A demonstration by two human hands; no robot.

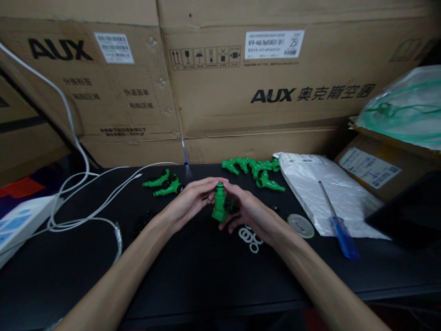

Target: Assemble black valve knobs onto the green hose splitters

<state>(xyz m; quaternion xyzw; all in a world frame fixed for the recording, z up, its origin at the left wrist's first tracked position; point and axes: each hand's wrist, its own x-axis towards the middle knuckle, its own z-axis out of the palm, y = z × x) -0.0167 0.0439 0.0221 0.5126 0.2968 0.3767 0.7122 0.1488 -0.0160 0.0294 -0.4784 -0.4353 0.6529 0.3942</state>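
Note:
Over the middle of the black table, both my hands hold a green plastic hose fitting (219, 202) with a black part on its side. My left hand (196, 195) grips it from the left, fingertips near its top end. From the right, my right hand (245, 202) has its fingers closed around the black part, which is partly hidden. White ring washers (245, 235) lie just beneath my right hand. Two green fittings with black parts (168, 186) rest left of my left hand. Several more green fittings (255, 168) sit behind my right hand.
White cables (93, 216) sprawl over the left side near a white box (27, 220). At right, a blue-handled screwdriver (339, 225) lies on a white plastic bag (310, 184), beside a round disc (301, 225). Large cardboard boxes (213, 101) stand along the back. Small black parts (143, 221) lie by my left forearm.

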